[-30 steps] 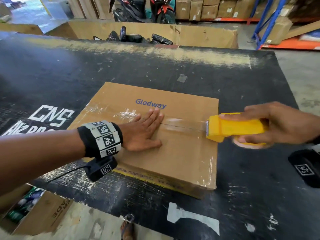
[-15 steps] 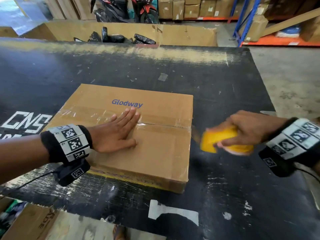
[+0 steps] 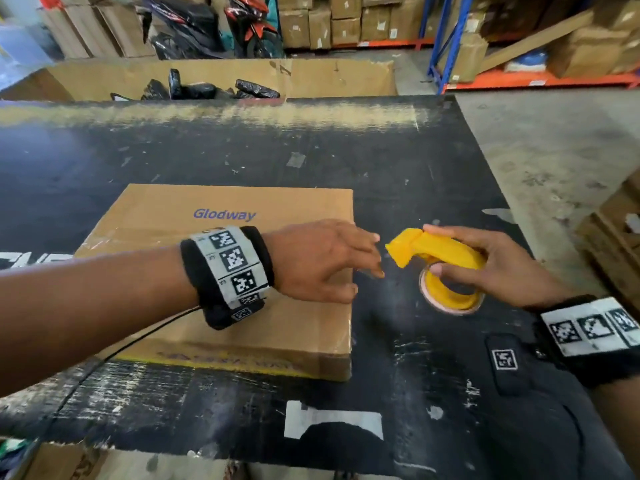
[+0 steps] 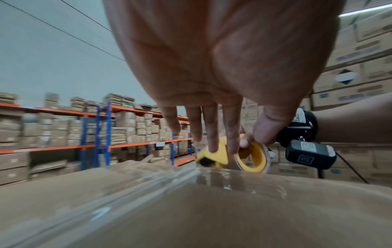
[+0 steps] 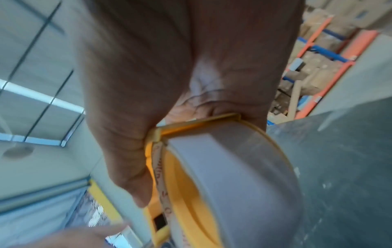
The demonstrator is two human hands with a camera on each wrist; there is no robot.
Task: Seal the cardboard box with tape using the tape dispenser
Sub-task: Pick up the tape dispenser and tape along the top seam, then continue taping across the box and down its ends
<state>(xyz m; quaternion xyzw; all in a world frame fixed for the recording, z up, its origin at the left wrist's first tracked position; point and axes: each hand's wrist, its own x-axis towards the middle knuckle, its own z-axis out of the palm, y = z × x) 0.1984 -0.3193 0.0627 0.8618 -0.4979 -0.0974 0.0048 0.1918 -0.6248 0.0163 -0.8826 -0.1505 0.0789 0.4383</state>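
A flat brown cardboard box (image 3: 166, 216) printed "Glodway" lies on the black table (image 3: 207, 150), with clear tape along its top seam (image 4: 148, 186). My right hand (image 3: 491, 261) grips the yellow tape dispenser (image 3: 436, 252) with its tape roll (image 3: 450, 296), held above the table just right of the box. In the right wrist view the dispenser (image 5: 191, 193) fills the frame under my palm. My left hand (image 3: 322, 258) hovers over the box's right edge, fingers straight and reaching toward the dispenser's front end; the left wrist view shows its fingers (image 4: 212, 134) just short of the dispenser (image 4: 218, 156).
A large open carton (image 3: 311, 77) with black wrapped packages stands behind the table. Blue and orange shelving (image 3: 446, 39) with boxes lines the back. A wooden crate (image 3: 616, 237) sits at the right. White tape scraps (image 3: 332, 422) stick near the table's front edge.
My left hand lifted off the box top and moved right to the box's edge. My right hand pulled the dispenser off the box end and turned it, roll now hanging below.
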